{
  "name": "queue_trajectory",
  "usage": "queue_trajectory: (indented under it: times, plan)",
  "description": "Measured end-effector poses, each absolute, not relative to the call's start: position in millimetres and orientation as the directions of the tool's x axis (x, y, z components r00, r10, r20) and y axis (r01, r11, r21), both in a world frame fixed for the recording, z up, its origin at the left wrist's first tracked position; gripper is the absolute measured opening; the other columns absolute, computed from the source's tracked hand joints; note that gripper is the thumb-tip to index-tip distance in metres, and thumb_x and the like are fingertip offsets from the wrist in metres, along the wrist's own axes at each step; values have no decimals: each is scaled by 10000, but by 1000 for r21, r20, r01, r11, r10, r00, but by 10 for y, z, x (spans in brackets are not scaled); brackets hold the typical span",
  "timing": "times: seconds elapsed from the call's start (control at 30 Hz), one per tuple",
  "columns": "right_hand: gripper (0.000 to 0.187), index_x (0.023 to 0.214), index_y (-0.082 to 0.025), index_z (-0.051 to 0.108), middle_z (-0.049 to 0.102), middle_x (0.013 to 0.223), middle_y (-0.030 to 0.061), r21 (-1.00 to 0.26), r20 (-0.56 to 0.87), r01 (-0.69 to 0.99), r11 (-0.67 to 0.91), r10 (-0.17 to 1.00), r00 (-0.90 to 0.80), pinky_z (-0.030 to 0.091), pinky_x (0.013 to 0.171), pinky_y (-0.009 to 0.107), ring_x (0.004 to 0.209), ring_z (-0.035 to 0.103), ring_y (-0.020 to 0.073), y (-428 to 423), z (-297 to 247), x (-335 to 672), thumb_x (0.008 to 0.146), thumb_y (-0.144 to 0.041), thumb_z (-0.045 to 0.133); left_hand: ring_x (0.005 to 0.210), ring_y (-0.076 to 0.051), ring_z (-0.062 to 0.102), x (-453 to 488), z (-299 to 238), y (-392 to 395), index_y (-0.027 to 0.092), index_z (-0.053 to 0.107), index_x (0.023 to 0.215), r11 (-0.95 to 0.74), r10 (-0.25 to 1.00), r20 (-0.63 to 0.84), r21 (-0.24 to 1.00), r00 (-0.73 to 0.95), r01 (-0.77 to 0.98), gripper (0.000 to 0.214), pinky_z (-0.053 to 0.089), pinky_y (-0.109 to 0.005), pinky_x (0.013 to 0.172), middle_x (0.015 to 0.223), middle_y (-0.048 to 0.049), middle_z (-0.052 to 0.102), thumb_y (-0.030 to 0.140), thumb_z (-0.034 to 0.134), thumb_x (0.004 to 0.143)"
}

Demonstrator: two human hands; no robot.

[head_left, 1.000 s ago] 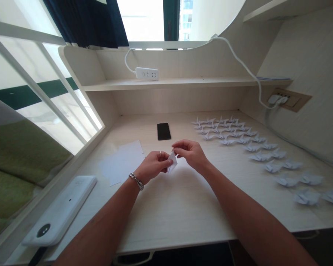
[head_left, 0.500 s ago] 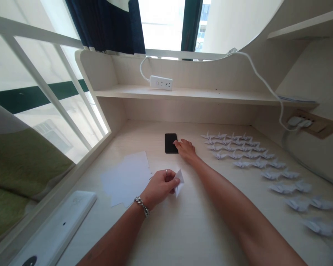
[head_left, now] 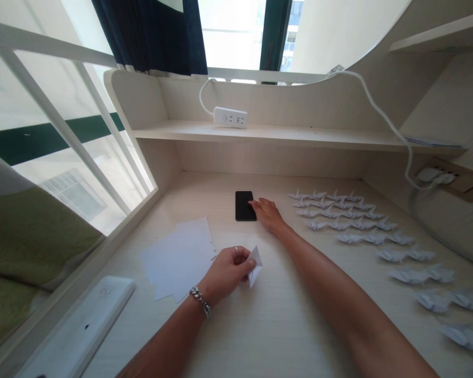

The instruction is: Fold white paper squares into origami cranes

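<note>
A small folded piece of white paper (head_left: 255, 269) is pinched between the thumb and fingers of my left hand (head_left: 232, 268), above the middle of the desk. My right hand (head_left: 268, 214) reaches farther forward, its fingers stretched out. One fingertip touches the right side of a black phone (head_left: 243, 206) lying flat on the desk. Left of my left hand lie loose white paper sheets (head_left: 181, 257), overlapping one another. Right of my right hand stand rows of white folded paper cranes (head_left: 339, 212).
A white power strip (head_left: 230, 117) sits on the shelf (head_left: 276, 131) behind the desk. Along the left edge lies a long white box-like object (head_left: 79, 325). A white cable (head_left: 378, 110) hangs down to the wall socket (head_left: 453, 179) at right. A railing (head_left: 63, 126) borders the left side.
The view has shifted slightly. My left hand still pinches the folded paper, and my right hand stays beside the phone with a finger on its edge.
</note>
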State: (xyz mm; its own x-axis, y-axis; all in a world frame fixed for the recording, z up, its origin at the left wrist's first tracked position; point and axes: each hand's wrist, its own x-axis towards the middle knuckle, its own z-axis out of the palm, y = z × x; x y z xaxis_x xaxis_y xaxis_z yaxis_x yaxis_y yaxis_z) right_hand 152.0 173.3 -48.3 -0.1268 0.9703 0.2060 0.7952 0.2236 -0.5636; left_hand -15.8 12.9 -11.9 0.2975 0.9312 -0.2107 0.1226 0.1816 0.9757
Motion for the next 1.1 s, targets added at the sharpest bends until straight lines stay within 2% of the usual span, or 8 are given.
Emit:
queue_trajectory:
  times: [0.17,0.37,0.53,0.97,1.1]
  plan:
    - [609,1223,-266,631,469,1401,111,-555,207,803,217,971,-119,244,1084,435,1325,352,310,1717,-513,1506,922,-614,233,489,-97,465,-154,-121,125,155,577,672,179,934,-209,976,290,127,208,359,-236,515,551,28,544,342,666,680]
    - [573,1272,-265,588,514,1363,88,-560,239,791,245,962,-128,256,1087,376,1322,373,241,1714,-515,1547,966,-522,178,496,-102,470,-151,-118,119,156,579,666,175,934,-204,977,294,125,210,362,-239,518,554,28,547,345,671,672]
    - [551,1217,-274,632,505,1366,85,-552,262,782,288,951,-164,258,1086,353,1323,371,233,1555,-527,1597,963,-522,211,507,-103,477,-135,-79,98,152,584,665,161,932,-197,977,304,139,192,366,-239,526,558,26,550,325,664,677]
    - [565,1250,-305,601,473,1392,81,-547,236,802,243,963,-131,250,1086,377,1334,352,249,1457,-531,1565,952,-559,193,488,-99,484,-112,-157,94,157,595,659,142,934,-169,984,315,106,181,373,-238,515,565,24,566,321,669,670]
    - [594,1264,-312,588,452,1407,97,-541,206,818,195,974,-95,266,1069,446,1315,365,296,1485,-508,1536,932,-601,188,485,-101,481,-114,-195,98,156,593,672,130,936,-157,986,316,103,179,372,-243,516,563,23,564,322,661,676]
